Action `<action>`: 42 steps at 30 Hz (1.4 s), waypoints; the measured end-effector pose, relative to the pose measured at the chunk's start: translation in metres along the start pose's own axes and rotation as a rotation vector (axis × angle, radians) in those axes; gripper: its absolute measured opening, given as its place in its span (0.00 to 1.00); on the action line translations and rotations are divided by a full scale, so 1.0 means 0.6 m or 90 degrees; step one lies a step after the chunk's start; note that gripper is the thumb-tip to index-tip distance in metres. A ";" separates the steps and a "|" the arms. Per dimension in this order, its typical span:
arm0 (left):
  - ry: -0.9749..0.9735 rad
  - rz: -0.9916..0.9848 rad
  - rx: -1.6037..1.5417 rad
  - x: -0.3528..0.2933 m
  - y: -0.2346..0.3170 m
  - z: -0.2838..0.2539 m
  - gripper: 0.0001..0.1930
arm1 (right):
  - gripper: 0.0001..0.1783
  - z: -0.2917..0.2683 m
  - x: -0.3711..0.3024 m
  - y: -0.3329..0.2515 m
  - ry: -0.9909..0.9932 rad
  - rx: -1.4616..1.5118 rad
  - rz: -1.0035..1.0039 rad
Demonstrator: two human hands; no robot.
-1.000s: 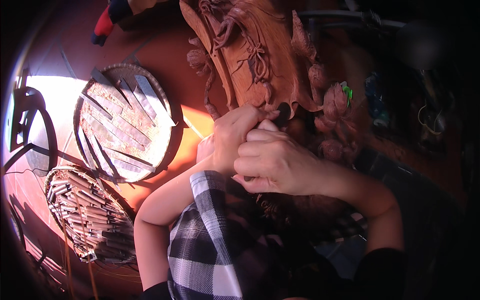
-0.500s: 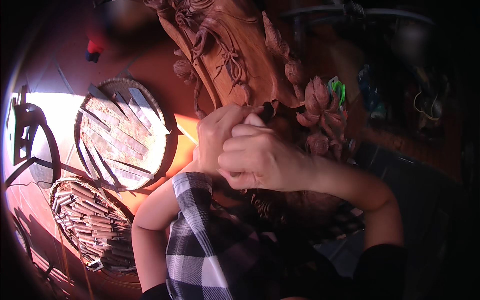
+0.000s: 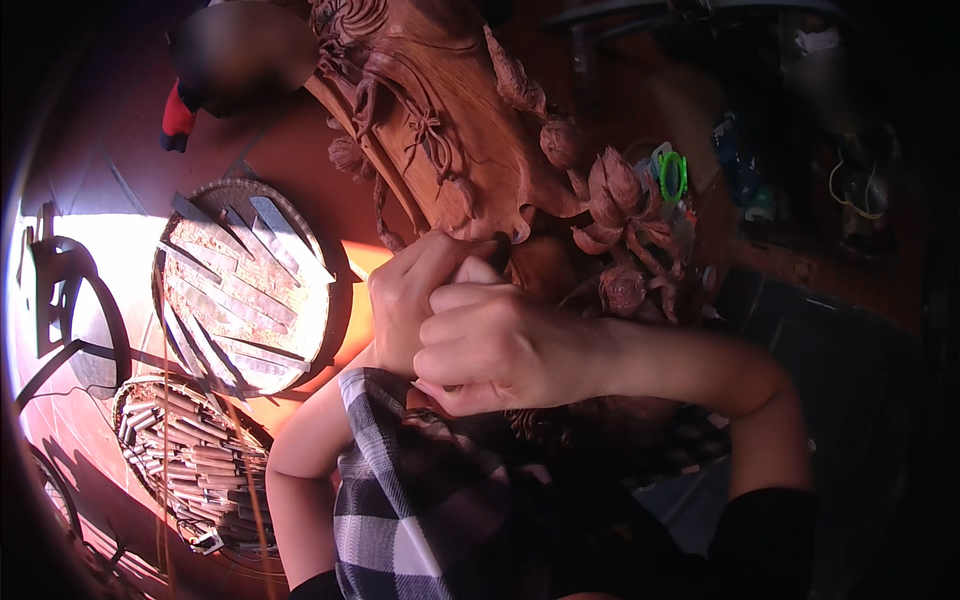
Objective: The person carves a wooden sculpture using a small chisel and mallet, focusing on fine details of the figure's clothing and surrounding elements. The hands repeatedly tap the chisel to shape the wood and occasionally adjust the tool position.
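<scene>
A brown wooden carving (image 3: pixel 470 130) with smooth curved surfaces, knotted cords and lotus buds runs from the top of the view down to my hands. My left hand (image 3: pixel 398 295) is closed at the carving's near end. Just in front of it, my right hand (image 3: pixel 495 350) is curled into a fist, its knuckles against the left fingers. A small dark tip shows beyond the left fingertips, touching or very near the wood. What the fingers hold is otherwise hidden. A carved lotus flower (image 3: pixel 612 200) stands to the right of my hands.
On the left, a round woven tray (image 3: pixel 328 300) holds flat metal blades and shavings. Nearer, a basket (image 3: pixel 122 425) is filled with wooden-handled tools. A bright green ring-shaped item (image 3: pixel 673 177) sits behind the lotus. Checked cloth (image 3: pixel 390 520) covers my lap.
The carving and both hands appear slightly farther left and lower in the picture, while the tray sits a little lower. Both hands stay closed together. More of a blurred shape shows at the upper left.
</scene>
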State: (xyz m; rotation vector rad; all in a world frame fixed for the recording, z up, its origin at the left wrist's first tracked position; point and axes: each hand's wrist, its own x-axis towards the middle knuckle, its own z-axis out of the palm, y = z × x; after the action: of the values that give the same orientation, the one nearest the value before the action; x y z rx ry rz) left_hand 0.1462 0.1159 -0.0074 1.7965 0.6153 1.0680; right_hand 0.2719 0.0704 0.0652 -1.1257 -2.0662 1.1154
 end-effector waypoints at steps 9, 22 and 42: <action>-0.102 -0.082 -0.075 0.009 -0.002 -0.009 0.18 | 0.11 0.006 -0.001 0.002 0.048 0.010 -0.011; -0.092 -0.123 -0.006 -0.006 0.014 -0.014 0.17 | 0.11 0.008 -0.005 0.001 0.043 0.035 -0.043; -0.094 -0.046 0.040 0.022 0.011 0.005 0.17 | 0.10 -0.015 -0.021 0.016 -0.013 0.053 -0.030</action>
State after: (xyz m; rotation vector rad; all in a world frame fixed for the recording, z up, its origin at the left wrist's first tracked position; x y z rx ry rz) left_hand 0.1553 0.1219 0.0032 1.8743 0.6243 0.8677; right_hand 0.2889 0.0662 0.0611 -1.0242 -2.0312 1.1825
